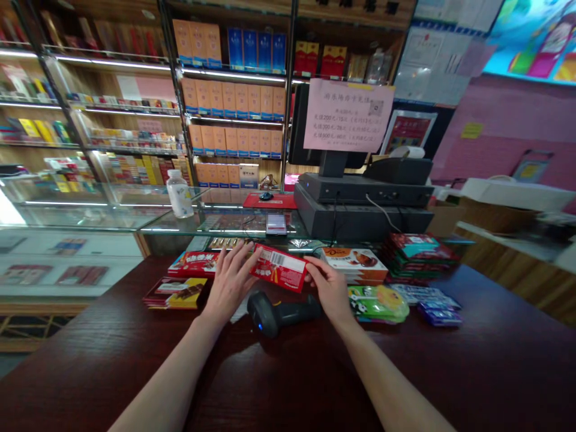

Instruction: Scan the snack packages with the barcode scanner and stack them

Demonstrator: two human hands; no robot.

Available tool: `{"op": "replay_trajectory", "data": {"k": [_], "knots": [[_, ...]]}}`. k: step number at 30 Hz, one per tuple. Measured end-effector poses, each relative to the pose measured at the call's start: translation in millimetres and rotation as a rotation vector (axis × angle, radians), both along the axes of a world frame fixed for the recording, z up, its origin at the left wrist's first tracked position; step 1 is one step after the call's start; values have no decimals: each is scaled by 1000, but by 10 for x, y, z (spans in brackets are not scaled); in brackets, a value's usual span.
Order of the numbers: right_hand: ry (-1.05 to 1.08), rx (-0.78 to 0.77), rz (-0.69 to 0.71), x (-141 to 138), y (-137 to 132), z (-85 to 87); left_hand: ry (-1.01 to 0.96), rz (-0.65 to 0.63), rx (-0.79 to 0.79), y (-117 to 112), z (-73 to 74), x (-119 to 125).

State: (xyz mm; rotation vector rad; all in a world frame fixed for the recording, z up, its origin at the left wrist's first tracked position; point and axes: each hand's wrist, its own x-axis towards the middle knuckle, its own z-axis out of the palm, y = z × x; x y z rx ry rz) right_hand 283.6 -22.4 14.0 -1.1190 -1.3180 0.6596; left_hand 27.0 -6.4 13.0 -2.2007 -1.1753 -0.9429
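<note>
A red snack packet (284, 277), its white barcode panel facing up, is held tilted above the counter. My right hand (330, 288) pinches its right end between thumb and fingers. At the packet's left end, my left hand (231, 279) has its fingers stretched out and spread, the index fingertip touching the packet. Below the packet, between both hands, a black barcode scanner (274, 315) with a small blue light lies on the counter. Red packets (194, 263) and chocolate bars (173, 294) lie left of my left hand, which partly covers them.
On the dark wooden counter (99, 360), right side, lie a white-and-brown box (353, 259), a green packet (375, 303), purple packets (440, 313) and stacked dark packages (418, 255). Behind stand a cash register (360, 201), a bottle (180, 195) on the glass case, and stocked shelves.
</note>
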Motion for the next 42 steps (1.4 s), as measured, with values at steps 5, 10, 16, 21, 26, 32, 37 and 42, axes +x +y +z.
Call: {"op": "replay_trajectory", "data": {"k": [5,10,16,21,26,32,37,42], "knots": [[-20,2,11,6,-15,7,70,2,-13,-20,27,-2],[-61,-2,7,12,-1,-21,62,-14,-38,-17,18,-30],[-128,54,82,83,43,-72,57,-44,-74,9,-9,-62],[-470,114,126,172,42,-93,52,-49,-92,25,-29,-98],[-645,199,143,197,64,-137,69,-44,-99,14,-28,-107],[-699,264,79,188,104,-187,77,-38,-102,-10,-13,-85],[-702,285,76,194,99,-196,50,-38,-93,-9,-10,-77],[-657,262,42,227,64,-173,-5,-25,-107,-22,8,-84]]}}
